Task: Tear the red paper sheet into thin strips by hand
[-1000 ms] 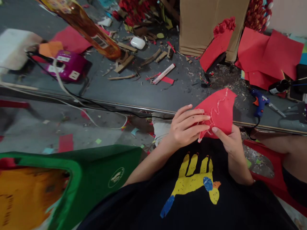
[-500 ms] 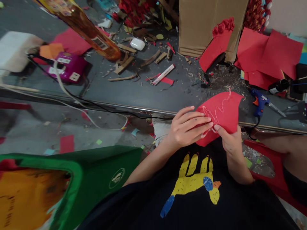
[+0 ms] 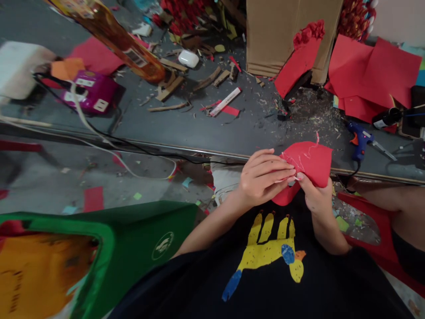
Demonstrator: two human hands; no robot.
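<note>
Held up at the table's front edge is a sheet of red paper, with pale, wavy lines of what looks like glue across it. My left hand lies over the sheet's left part, fingers together, gripping it. At the lower right, my right hand pinches the sheet with its thumb on top; its other fingers are hidden behind the paper. The fingertips of both hands nearly meet at a small whitish bit. The sheet bends, and a short pale strand sticks up from its top edge.
A blue glue gun lies to the right, below red paper sheets. A white marker, wood scraps and an orange bottle lie further back, before a cardboard box. A green bin stands at left; another person's leg is at right.
The top of the red sheet has tipped down toward me, so it looks shorter and more curved. My hands keep hold of it, with the left fingers drawn slightly closer together.
</note>
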